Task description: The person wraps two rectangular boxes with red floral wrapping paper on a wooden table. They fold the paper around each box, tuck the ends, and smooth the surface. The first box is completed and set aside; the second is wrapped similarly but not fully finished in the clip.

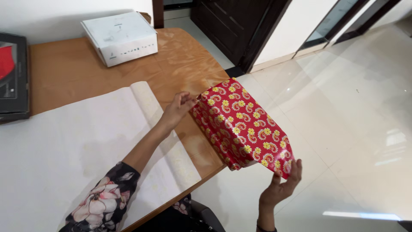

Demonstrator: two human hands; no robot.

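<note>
Both hands are gripping the red box wrapped in yellow-flowered paper (242, 129): left hand (178, 109) pinching its far end, right hand (283, 184) cupping the near corner. It's hanging over the wooden bench (86, 64) edge, with a roll of white paper (165, 133) just left of it and a white cardboard box (121, 38) well behind.

wrapped box (242, 124) at table (64, 64) edge, paper roll (165, 133) left, carton (120, 38) behind

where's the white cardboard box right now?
The white cardboard box sits at the far end of the wooden table in the head view, upper left, well beyond the left hand and the red wrapped parcel.
</note>
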